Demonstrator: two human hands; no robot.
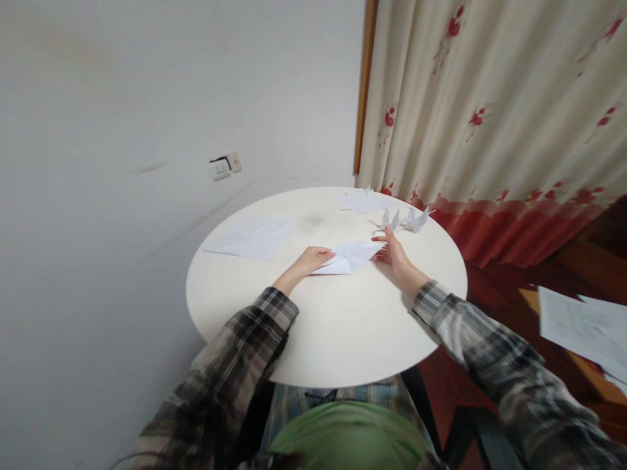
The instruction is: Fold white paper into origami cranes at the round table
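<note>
A partly folded white paper (349,257) lies on the round white table (333,326). My left hand (312,258) rests on its left corner, fingers curled down onto the paper. My right hand (394,253) touches its right tip, fingers pinched at the edge. Both arms wear plaid sleeves.
A flat white sheet (252,236) lies at the table's left. Folded paper cranes (405,220) and more paper (360,201) sit at the far edge. A flowered curtain (490,117) hangs on the right, a wall socket (224,166) is behind. Printed sheets (582,326) lie at the right.
</note>
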